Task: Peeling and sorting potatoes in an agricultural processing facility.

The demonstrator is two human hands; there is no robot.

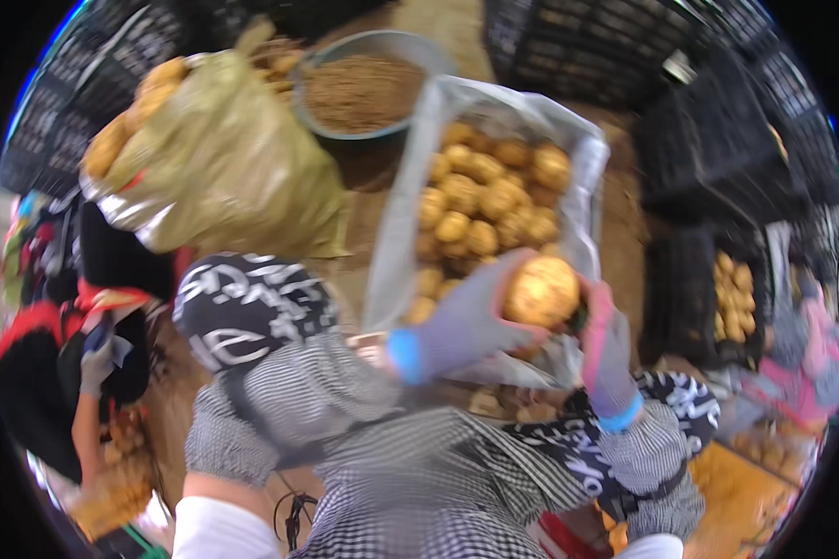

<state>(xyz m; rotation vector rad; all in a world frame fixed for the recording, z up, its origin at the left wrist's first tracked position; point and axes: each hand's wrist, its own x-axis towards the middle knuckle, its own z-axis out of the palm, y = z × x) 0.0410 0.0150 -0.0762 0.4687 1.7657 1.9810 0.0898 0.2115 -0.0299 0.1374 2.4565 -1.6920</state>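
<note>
My left hand (461, 318), in a grey-purple knit glove with a blue cuff, grips a large round potato (542, 290). Close against the potato's right side is my right hand (605, 342), gloved alike, its fingers bent. A small dark thing shows by its fingertips, too blurred to name. Both hands are over the near end of a crate lined with grey plastic sheeting (395, 230). Inside the liner lie many loose potatoes (496, 199).
A yellowish woven sack (252, 161) of potatoes leans at left, beside a round tub (300, 115) of brown loose material. Black plastic crates (713, 147) stack at right; another black crate (671, 300) holds potatoes. A person (98, 370) works at left, another (807, 349) at right.
</note>
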